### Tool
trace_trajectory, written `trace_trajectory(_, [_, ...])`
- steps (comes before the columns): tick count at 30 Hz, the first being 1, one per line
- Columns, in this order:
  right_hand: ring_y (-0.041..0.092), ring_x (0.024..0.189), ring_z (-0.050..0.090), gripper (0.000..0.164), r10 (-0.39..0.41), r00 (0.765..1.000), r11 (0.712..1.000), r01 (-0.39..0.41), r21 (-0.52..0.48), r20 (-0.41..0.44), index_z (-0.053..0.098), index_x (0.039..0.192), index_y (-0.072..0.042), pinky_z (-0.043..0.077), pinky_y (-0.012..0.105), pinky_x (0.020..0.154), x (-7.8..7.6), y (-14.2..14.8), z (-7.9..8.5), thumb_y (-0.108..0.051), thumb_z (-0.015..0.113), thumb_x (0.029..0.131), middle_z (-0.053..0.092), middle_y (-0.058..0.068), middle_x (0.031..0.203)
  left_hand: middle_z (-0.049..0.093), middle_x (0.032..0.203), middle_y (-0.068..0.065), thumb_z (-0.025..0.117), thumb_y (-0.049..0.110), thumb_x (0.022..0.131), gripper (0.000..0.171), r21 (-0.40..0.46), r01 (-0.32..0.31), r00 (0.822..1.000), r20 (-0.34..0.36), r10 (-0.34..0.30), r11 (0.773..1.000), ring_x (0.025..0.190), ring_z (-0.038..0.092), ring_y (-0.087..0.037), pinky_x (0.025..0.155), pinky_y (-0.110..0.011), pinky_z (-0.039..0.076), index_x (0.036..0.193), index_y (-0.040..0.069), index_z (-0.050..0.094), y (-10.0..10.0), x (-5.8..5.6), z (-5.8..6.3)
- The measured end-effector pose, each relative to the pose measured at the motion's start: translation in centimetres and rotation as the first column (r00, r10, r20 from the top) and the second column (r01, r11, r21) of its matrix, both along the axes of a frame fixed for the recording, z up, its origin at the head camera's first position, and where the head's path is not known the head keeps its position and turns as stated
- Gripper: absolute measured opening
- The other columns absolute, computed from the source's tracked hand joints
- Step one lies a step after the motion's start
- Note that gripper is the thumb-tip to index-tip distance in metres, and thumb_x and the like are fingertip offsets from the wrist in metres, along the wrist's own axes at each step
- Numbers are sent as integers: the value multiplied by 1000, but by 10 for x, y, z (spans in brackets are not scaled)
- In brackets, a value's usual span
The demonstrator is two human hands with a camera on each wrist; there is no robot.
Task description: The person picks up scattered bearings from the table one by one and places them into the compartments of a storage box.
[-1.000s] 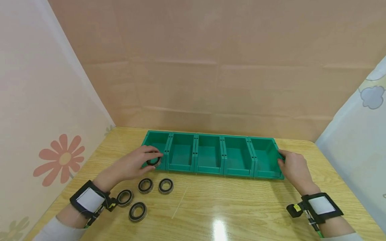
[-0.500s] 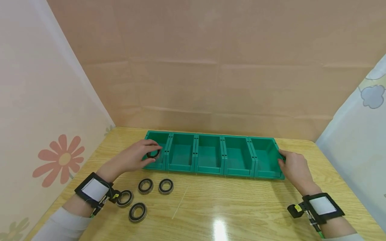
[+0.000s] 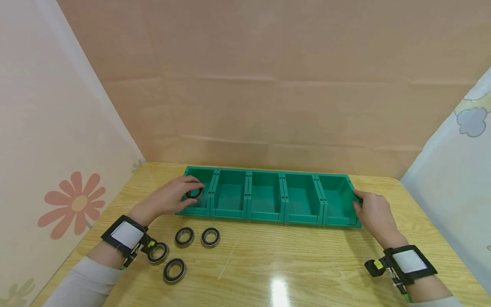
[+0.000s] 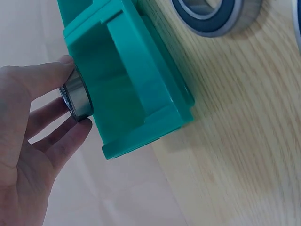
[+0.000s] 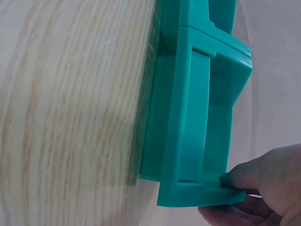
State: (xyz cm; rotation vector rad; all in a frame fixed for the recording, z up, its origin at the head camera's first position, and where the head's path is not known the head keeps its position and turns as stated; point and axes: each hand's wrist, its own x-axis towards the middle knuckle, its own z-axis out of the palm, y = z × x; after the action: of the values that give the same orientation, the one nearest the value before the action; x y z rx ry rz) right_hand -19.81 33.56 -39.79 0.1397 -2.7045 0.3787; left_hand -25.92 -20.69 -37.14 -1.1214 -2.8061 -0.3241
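Observation:
My left hand (image 3: 173, 197) pinches a ball bearing (image 4: 79, 95) between thumb and fingers, over the leftmost compartment of the green bin row (image 3: 266, 218). In the left wrist view the bearing's shiny steel rim faces the bin's opening. At the other end, my right hand (image 3: 374, 213) grips the outer side wall of the rightmost bin (image 5: 200, 190), thumb inside and fingers outside. Several more bearings lie flat on the table near the left wrist, among them one bearing (image 3: 210, 231) closest to the bins and another bearing (image 3: 169, 277) nearest the front.
The wooden table (image 3: 299, 264) carries the bin row near its back edge. A brown paper-like backdrop (image 3: 268, 106) rises behind it. Side panels with printed shapes, including a flower (image 3: 78, 203), flank the table.
My left hand has moved slightly away from me with the bearing, from the leftmost bin's front edge to over its inside. The right hand keeps its grip in place.

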Motion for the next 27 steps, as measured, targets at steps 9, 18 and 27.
trace_trajectory(9, [15, 41, 36, 38, -6, 1000, 1000, 6, -5, 13, 59, 123, 18, 25, 25, 40, -1, 0, 0, 3, 61, 88, 64, 41, 103, 62, 129, -16, 75, 17, 88, 48, -10, -9, 999, 34, 10, 1000, 115, 62, -31, 94, -46, 55, 133, 5, 62, 1, -5, -1])
trace_trajectory(18, [15, 40, 33, 37, 5, 1000, 1000, -5, -6, -5, 60, 122, 18, 24, 24, 40, 1, -1, 0, 3, 61, 88, 66, 39, 95, 62, 128, -15, 75, 16, 88, 47, -14, -25, 999, 44, 26, 1000, 114, 63, -31, 94, -45, 56, 132, 5, 62, 2, -10, -8])
trace_trajectory(27, [15, 40, 33, 37, 7, 1000, 1000, -7, -11, -10, 60, 122, 18, 24, 24, 39, 0, -1, 0, 3, 61, 88, 66, 38, 90, 62, 128, -15, 74, 15, 89, 47, -28, -36, 997, 69, 38, 999, 116, 62, -31, 96, -45, 55, 132, 4, 62, 6, -14, -14])
